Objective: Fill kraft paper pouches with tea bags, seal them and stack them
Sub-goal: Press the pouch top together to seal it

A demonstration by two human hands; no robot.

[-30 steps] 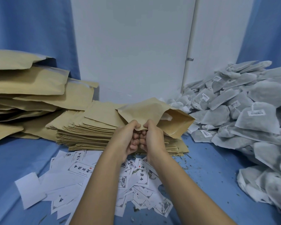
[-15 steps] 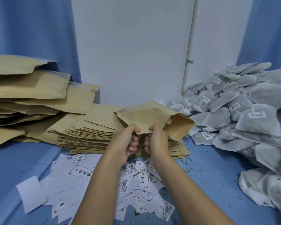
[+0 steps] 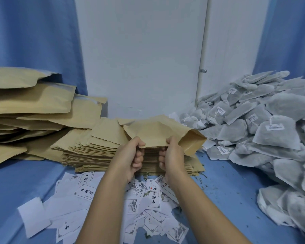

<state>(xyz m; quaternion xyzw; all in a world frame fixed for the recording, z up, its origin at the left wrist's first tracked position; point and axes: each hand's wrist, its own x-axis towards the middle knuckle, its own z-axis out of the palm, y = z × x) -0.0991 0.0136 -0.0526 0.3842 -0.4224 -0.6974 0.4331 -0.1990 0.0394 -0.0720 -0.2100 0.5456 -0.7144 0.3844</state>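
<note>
Nearest you: a loose scatter of printed slips (image 3: 153, 196), thin white paper rectangles with black characters and framed borders, some lying blank side up, overlapped too thickly to count. They lie on the blue cloth (image 3: 232, 194), smooth and matte, which also carries dark crumbs (image 3: 206, 184) of dry leaf to your right. Above the slips are your two bare forearms and two hands. Your left hand (image 3: 130, 155) and right hand (image 3: 172, 154) each pinch the near edge of one kraft pouch (image 3: 153, 133), thumb on top, fingers curled beneath. This pouch is matte tan paper, creased and slightly bowed, held in the air just over the pouch stack, and its far right end gapes to show a smoother, shinier lining. Directly behind your hands is one stack of flat pouches (image 3: 95, 147), the same tan paper with ragged layered edges; the sheets are too many to count. To your left sits a heap of larger tan pouches (image 3: 30, 103), plump and overlapping, a few with pale openings showing. To your right is a mound of tea bags (image 3: 271, 131), grey fibrous mesh in pillow shapes, several with white barcode tags and thin strings, too many to count. Farthest: one plain white wall (image 3: 139, 59), one thin vertical pipe (image 3: 202, 85) with a metal clip, and two blue curtains (image 3: 33, 41), one on each side.
</note>
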